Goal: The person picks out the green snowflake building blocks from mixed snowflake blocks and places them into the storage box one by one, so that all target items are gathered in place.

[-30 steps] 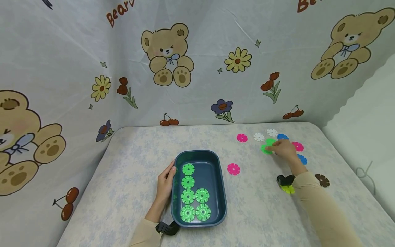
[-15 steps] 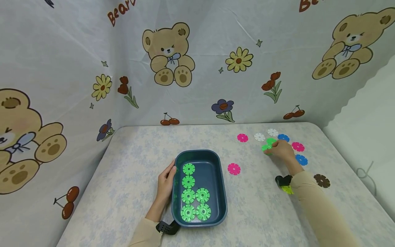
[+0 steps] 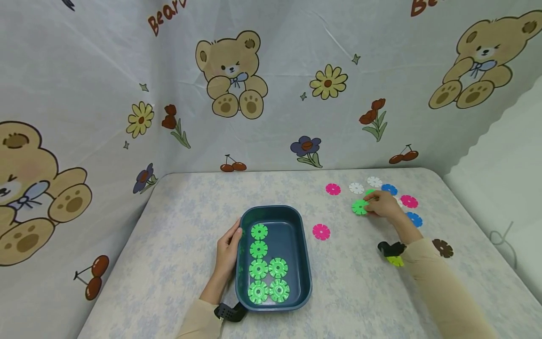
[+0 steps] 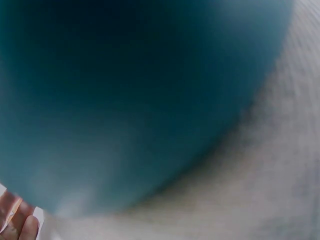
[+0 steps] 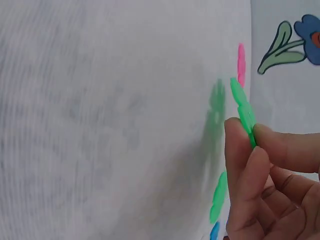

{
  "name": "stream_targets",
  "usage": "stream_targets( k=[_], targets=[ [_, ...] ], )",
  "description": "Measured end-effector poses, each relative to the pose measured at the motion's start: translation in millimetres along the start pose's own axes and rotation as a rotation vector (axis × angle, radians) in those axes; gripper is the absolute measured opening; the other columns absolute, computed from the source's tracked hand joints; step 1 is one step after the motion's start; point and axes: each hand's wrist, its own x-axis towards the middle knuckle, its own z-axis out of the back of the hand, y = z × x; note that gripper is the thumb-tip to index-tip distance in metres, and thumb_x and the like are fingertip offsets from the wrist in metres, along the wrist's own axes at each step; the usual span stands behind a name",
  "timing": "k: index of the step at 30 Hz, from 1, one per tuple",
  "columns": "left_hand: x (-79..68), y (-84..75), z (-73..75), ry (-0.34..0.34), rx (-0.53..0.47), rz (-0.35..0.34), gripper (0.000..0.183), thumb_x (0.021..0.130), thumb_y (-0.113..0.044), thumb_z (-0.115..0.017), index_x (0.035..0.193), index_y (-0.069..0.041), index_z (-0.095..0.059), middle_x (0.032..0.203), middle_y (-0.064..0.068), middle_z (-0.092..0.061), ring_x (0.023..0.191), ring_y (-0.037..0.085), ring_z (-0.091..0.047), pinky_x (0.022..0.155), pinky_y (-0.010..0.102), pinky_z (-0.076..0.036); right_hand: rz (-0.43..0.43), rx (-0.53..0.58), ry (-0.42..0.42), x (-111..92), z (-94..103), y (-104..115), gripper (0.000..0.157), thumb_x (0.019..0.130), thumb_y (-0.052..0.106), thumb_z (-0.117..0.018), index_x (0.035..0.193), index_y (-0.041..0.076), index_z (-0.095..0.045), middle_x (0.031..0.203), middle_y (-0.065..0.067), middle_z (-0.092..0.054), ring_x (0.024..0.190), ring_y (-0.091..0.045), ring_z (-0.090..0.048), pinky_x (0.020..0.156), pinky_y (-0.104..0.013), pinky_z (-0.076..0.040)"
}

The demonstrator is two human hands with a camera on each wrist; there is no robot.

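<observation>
In the head view my left hand (image 3: 226,254) holds the left side of a dark blue tray (image 3: 296,303), thumb at the rim. Several green notched discs (image 3: 258,269) lie inside the tray along its left and lower part. At the right, my right hand (image 3: 383,205) pinches a green flower-shaped disc (image 3: 359,207) by its edge. The right wrist view has this green disc (image 5: 243,110) seen edge-on between thumb and fingertips, raised over the tabletop with its shadow beside it. Another green disc (image 3: 370,191) lies just behind the hand, partly covered.
Around the right hand lie white discs (image 3: 356,188), blue discs (image 3: 389,189) and pink discs (image 3: 409,201). A pink disc (image 3: 321,231) sits right of the tray. A brown disc (image 3: 442,248) and a yellow-green disc (image 3: 395,261) flank the right sleeve. A bear-print cloth (image 3: 275,141) hangs behind the table.
My right hand has picked a green disc off the table and shifted it slightly left and nearer. The left hand and the tray have stayed in place.
</observation>
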Motion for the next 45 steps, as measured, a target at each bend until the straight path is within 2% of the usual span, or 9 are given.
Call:
stream_targets(
  k=[7,12,16,21,24,30,33,39,45],
  targets=[
    [0.8,0.2,0.4,0.002,0.003,-0.002,0.044,0.105,-0.024,-0.046,0.147,-0.008,-0.044,0.152,0.008,-0.042,0.143,0.023,-0.036,0.113,0.032,-0.035,0.126,0.046,0.053,-16,-17.5,33,0.036,0.092,0.004,-0.064,0.124,-0.011,-0.056,0.091,-0.01,-0.057,0.07,-0.013,-0.064,0.06,-0.021,-0.054],
    [1.2,-0.4,-0.3,-0.007,0.006,0.001,0.045,0.105,-0.025,-0.047,0.146,-0.007,-0.045,0.152,0.007,-0.043,0.143,0.023,-0.037,0.113,0.032,-0.036,0.239,0.049,0.097,-29,-37.7,62,0.032,0.091,0.005,-0.066,0.12,-0.008,-0.059,0.096,-0.017,-0.06,0.079,-0.032,-0.07,0.066,-0.03,-0.057],
    [0.4,-1.2,-0.9,-0.014,0.009,0.001,0.045,0.105,-0.025,-0.048,0.146,-0.008,-0.046,0.151,0.008,-0.043,0.142,0.024,-0.037,0.113,0.033,-0.036,0.309,0.073,0.139,-41,-54.8,89,0.027,0.09,0.004,-0.066,0.115,-0.005,-0.062,0.093,-0.018,-0.061,0.081,-0.039,-0.07,0.066,-0.036,-0.058],
    [0.4,0.1,-0.7,-0.01,0.006,0.006,0.044,0.105,-0.026,-0.047,0.146,-0.009,-0.046,0.152,0.007,-0.043,0.143,0.023,-0.037,0.114,0.04,-0.033,0.396,0.102,0.214,-53,-76.2,119,0.021,0.088,0.001,-0.067,0.108,0.0,-0.065,0.088,-0.015,-0.061,0.07,-0.029,-0.07,0.062,-0.04,-0.058],
    [0.6,0.9,-0.6,-0.005,0.015,0.004,0.045,0.105,-0.026,-0.047,0.146,-0.009,-0.046,0.152,0.008,-0.042,0.143,0.024,-0.036,0.115,0.041,-0.033,0.457,0.084,0.271,-59,-88.7,132,0.018,0.088,0.0,-0.067,0.106,0.0,-0.065,0.087,-0.014,-0.062,0.066,-0.022,-0.068,0.061,-0.037,-0.058],
    [0.7,0.5,-0.9,-0.014,0.025,0.009,0.045,0.104,-0.028,-0.048,0.145,-0.011,-0.048,0.152,0.005,-0.044,0.142,0.022,-0.038,0.115,0.04,-0.034,0.557,0.029,0.405,-68,-112.6,149,0.016,0.087,-0.003,-0.067,0.103,0.0,-0.065,0.082,-0.013,-0.061,0.069,-0.033,-0.066,0.056,-0.031,-0.055],
    [0.4,0.0,-1.1,-0.014,0.014,0.009,0.044,0.104,-0.029,-0.048,0.145,-0.012,-0.048,0.151,0.004,-0.044,0.143,0.02,-0.037,0.115,0.039,-0.033,0.585,-0.019,0.452,-68,-125.3,153,0.016,0.087,-0.004,-0.067,0.101,0.002,-0.065,0.08,-0.01,-0.059,0.067,-0.03,-0.066,0.055,-0.027,-0.054],
    [0.6,0.7,-1.3,-0.021,0.032,-0.005,0.045,0.104,-0.029,-0.047,0.145,-0.01,-0.048,0.151,0.007,-0.045,0.142,0.024,-0.038,0.115,0.04,-0.033,0.62,-0.139,0.492,-62,-147.9,157,0.016,0.086,-0.005,-0.068,0.098,0.006,-0.065,0.077,-0.005,-0.059,0.056,-0.015,-0.061,0.053,-0.025,-0.055],
    [0.2,1.9,-1.3,-0.026,0.038,-0.001,0.044,0.104,-0.029,-0.047,0.145,-0.01,-0.049,0.151,0.008,-0.045,0.142,0.025,-0.038,0.114,0.04,-0.035,0.611,-0.288,0.466,-63,-160.6,159,0.017,0.085,-0.006,-0.068,0.096,0.007,-0.066,0.066,-0.002,-0.057,0.05,-0.014,-0.058,0.05,-0.025,-0.051]
  ],
)
